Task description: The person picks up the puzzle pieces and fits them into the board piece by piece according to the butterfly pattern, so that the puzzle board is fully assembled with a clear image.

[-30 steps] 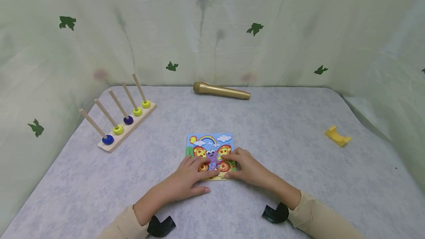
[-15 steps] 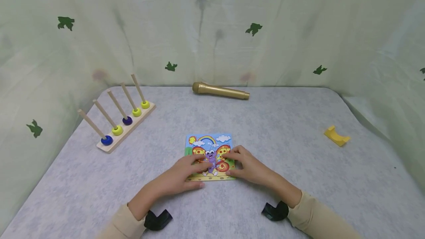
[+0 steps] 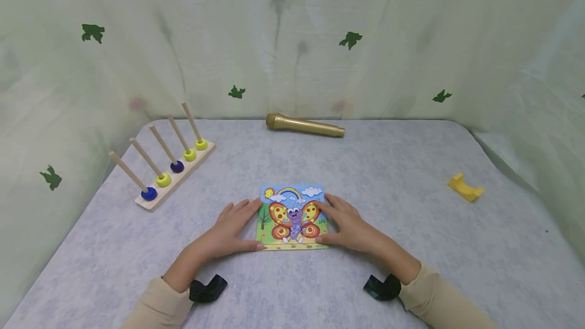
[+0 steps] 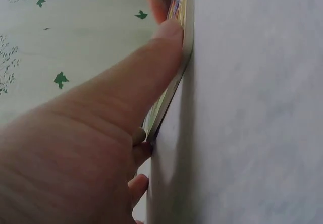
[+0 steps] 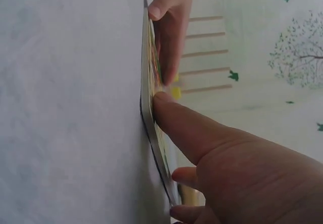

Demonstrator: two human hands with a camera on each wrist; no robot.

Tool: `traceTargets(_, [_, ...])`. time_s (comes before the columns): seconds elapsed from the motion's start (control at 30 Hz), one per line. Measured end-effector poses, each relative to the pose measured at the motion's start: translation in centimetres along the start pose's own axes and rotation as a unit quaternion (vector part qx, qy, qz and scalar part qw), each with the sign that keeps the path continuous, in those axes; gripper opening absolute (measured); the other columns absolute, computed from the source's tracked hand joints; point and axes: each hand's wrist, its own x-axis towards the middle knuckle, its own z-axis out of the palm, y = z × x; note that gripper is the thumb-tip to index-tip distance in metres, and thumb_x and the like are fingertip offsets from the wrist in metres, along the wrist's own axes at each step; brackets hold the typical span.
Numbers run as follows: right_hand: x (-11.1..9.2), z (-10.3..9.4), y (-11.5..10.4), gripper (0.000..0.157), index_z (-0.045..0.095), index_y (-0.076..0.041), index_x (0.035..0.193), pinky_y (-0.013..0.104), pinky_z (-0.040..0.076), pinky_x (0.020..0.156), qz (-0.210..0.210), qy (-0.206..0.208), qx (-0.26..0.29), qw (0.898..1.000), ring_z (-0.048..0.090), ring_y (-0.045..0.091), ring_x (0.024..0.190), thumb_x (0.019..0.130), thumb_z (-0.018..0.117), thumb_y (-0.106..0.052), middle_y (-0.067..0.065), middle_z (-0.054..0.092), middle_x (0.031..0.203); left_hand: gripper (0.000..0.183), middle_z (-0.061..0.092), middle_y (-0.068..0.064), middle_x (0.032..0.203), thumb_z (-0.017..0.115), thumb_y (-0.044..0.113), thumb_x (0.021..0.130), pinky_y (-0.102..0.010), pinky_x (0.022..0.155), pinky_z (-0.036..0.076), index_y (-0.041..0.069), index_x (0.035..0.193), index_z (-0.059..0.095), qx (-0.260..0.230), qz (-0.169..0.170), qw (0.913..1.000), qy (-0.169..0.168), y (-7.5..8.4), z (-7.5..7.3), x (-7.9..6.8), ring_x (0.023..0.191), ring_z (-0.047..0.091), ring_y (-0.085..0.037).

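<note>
A thin picture puzzle with a butterfly under a rainbow lies flat on the table in the head view, its pieces seated in the picture. My left hand is at its left side, fingers stretched along the edge and thumb at the near left corner. On the other side my right hand rests on the right edge, index fingertip and thumb on the picture. In the left wrist view the thumb lies along the puzzle's rim. The right wrist view shows the thumb pressing on the puzzle's face.
A wooden peg stacker with blue and yellow beads stands on the left of the table. At the back lies a gold microphone. A yellow curved block is at the right. Pale curtain walls enclose the table.
My left hand has drawn back left from the puzzle's face to its left edge, uncovering the picture. The puzzle has shifted slightly right. My right hand stays at the right edge.
</note>
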Motion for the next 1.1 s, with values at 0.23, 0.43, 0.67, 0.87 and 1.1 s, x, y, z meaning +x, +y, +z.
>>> traceTargets(0.23, [-0.3, -1.5, 0.9, 0.077, 0.035, -0.022, 0.139, 0.055, 0.019, 0.099, 0.008, -0.034, 0.004, 0.999, 0.013, 0.032, 0.132, 0.074, 0.07, -0.043, 0.012, 0.015, 0.147, 0.091, 0.027, -0.008, 0.144, 0.058, 0.061, 0.075, -0.053, 0.102, -0.003, 0.007, 0.142, 0.027, 0.028, 0.004, 0.9995, 0.015, 1.3, 1.4, 0.5, 0.132, 0.018, -0.029])
traceTargets(0.43, [-0.5, -2.1, 1.0, 0.078, 0.036, -0.017, 0.138, 0.056, 0.021, 0.098, -0.001, -0.047, -0.015, 0.999, 0.015, 0.036, 0.131, 0.074, 0.071, -0.043, 0.017, 0.018, 0.145, 0.085, 0.025, -0.008, 0.145, 0.058, 0.053, 0.079, -0.052, 0.102, -0.004, 0.006, 0.142, 0.026, 0.048, 0.003, 0.9985, 0.024, 2.3, 2.0, 0.3, 0.132, 0.016, -0.029])
traceTargets(0.67, [-0.7, -2.8, 0.5, 0.077, 0.031, -0.017, 0.141, 0.056, 0.019, 0.099, -0.002, -0.057, -0.013, 0.998, 0.012, 0.034, 0.132, 0.078, 0.066, -0.045, 0.016, 0.013, 0.147, 0.081, 0.017, -0.008, 0.147, 0.05, 0.053, 0.085, -0.052, 0.102, -0.004, 0.005, 0.143, 0.022, 0.059, -0.022, 0.9979, 0.013, 3.2, 1.9, 0.4, 0.133, 0.012, -0.028])
traceTargets(0.87, [-2.0, -5.4, 0.3, 0.073, 0.023, -0.016, 0.144, 0.055, 0.008, 0.102, -0.048, 0.033, -0.067, 0.996, 0.008, 0.035, 0.133, 0.085, 0.057, -0.043, 0.012, 0.01, 0.148, 0.082, 0.013, -0.01, 0.148, 0.045, 0.059, 0.085, -0.055, 0.102, 0.002, 0.01, 0.144, 0.018, 0.131, -0.025, 0.9896, 0.053, 3.2, 0.2, 0.4, 0.133, 0.012, -0.031])
traceTargets(1.1, [-4.1, -8.1, 2.0, 0.083, 0.017, -0.02, 0.145, 0.059, -0.005, 0.099, -0.026, 0.132, -0.237, 0.962, 0.001, 0.037, 0.133, 0.081, 0.051, -0.06, 0.014, 0.007, 0.149, 0.087, 0.007, -0.011, 0.149, 0.036, 0.069, 0.081, -0.053, 0.102, -0.004, 0.012, 0.145, 0.017, 0.25, -0.061, 0.9635, 0.073, 2.6, -2.7, -1.1, 0.133, 0.005, -0.033])
